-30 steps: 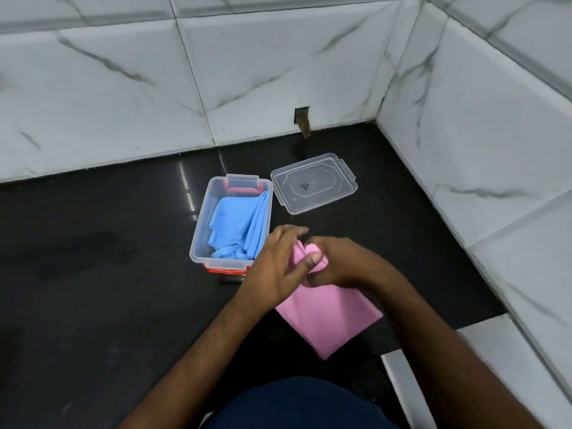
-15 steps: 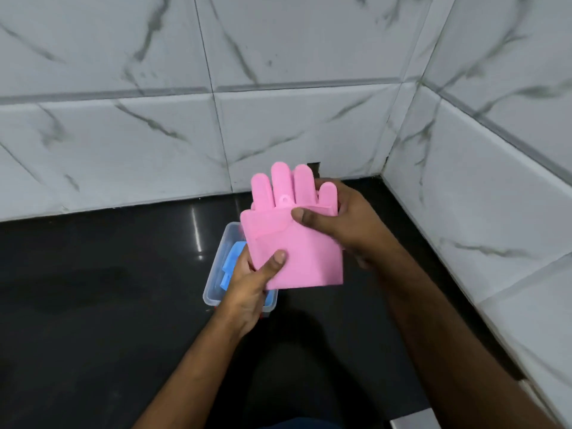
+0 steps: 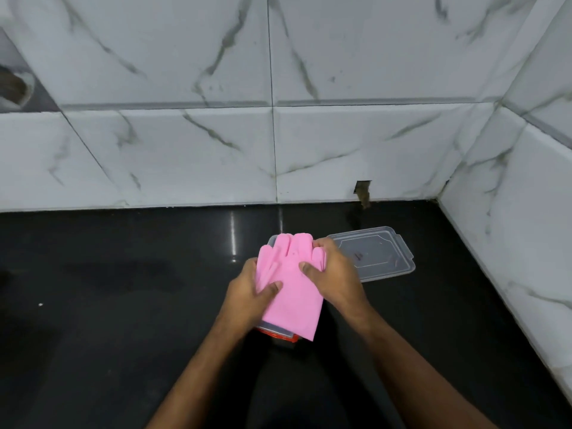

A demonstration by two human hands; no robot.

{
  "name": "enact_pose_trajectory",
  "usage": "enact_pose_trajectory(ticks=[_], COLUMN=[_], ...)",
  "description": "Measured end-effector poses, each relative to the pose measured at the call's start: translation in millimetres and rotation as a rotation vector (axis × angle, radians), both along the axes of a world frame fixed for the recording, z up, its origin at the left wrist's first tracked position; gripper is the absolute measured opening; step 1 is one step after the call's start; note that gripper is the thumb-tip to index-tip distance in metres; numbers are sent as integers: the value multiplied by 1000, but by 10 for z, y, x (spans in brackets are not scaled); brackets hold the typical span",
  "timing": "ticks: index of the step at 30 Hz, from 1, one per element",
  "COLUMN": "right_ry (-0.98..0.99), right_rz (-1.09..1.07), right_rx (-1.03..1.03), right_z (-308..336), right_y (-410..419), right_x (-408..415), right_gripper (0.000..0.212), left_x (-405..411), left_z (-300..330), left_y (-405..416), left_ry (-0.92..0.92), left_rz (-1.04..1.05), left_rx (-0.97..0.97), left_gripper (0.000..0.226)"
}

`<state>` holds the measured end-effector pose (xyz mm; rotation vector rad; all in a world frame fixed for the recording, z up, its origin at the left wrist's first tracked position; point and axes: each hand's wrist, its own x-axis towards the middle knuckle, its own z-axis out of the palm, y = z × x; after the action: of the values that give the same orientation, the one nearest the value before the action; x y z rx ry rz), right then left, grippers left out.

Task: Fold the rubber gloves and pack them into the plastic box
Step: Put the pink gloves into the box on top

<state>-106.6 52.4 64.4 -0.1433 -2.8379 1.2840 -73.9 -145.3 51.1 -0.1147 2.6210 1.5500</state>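
Pink rubber glove [image 3: 291, 286] lowered from chest height — now lying over the plastic box [image 3: 275, 331] on the counter [image 3: 123, 305]. Left hand [image 3: 247, 292] and right hand [image 3: 335, 274] fingers grip its edges; lid [image 3: 374, 253] off beside — tucking in looks next.

1. The glove [image 3: 291, 289] lay over the plastic box [image 3: 275, 331], covering nearly all of it — only the near edge and a far corner showed.
2. The left hand [image 3: 247, 300] gripped the glove's left side, the right hand [image 3: 335, 274] its right.
3. The lid [image 3: 376, 253] rested on the counter [image 3: 123, 305] just right of the box, partly behind the right hand.
4. Walls [image 3: 185, 150] stood behind and to the right.
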Motion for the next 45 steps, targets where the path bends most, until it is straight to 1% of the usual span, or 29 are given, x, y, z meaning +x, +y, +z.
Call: enact_pose_trajectory(ticks=[3, 6, 10, 12, 14, 16, 18, 19, 22, 25, 26, 28, 29, 31, 34, 36, 38, 40, 43, 45], right_ry=[58, 97, 72, 103, 141, 140, 114, 112, 65, -29, -33, -30, -29, -36, -47, 27, 121, 158, 217, 247], right_rz=[-20, 2, 49, 58, 79, 93, 76, 59, 50, 84, 79, 65, 62, 60, 74, 110, 168, 205, 196, 166], right_rx=[46, 112, 295, 353, 392, 361, 273, 241, 168, 146, 160, 193, 211, 239, 235, 211, 174, 120, 44, 14], right_z=[-49, -77, -134, -141, -132, -110, -68, -50, -9, 11, 13, 10, 5, -9, -6, 8, 23, 34, 4, -9], right_y=[-12, -27, -6, -22, -58, -91, -94, -82, -26, -34, -47, -85, -103, -132, -154, -154, -149, -143, -152, -171], right_x=[-32, -28, -17, -20, -15, 6, 60, 100, 219, 280, 290, 299, 301, 292, 270, 278, 307, 372, 480, 491], right_gripper=[43, 45, 55, 58, 61, 66, 71, 71, 76, 84, 83, 79, 76, 68, 44, 27, 17, 15, 15, 15], left_x=[-12, -24, -22, -11, 2, -3, -12, -15, -16, 27, 42, 59, 64, 65, 83, 100, 110, 112, 118, 124], left_z=[17, 0, -32, -28, -18, -6, 28, 46, 64, 35, 33, 53, 62, 76, 88, 82, 80, 85, 88, 83], left_y=[20, 22, 66, 88, 96, 88, 72, 57, 2, -42, -51, -63, -67, -76, -110, -138, -160, -172, -197, -238], left_ry=[81, 137, 154, 172, 202, 229, 235, 233, 200, 206, 203, 162, 145, 141, 121, 96, 75, 75, 57, -4], left_rz=[9, 51, 14, 32, 106, 200, 257, 262, 215, 161, 152, 156, 156, 157, 186, 167, 147, 141, 107, 61], left_rx=[-39, -63, -210, -221, -209, -193, -170, -153, -134, -235, -251, -199, -175, -185, -176, -162, -145, -108, -57, 66], left_gripper=[49, 45, 48, 45, 37, 28, 22, 25, 46, 50, 51, 54, 55, 57, 60, 65, 69, 68, 55, 45])
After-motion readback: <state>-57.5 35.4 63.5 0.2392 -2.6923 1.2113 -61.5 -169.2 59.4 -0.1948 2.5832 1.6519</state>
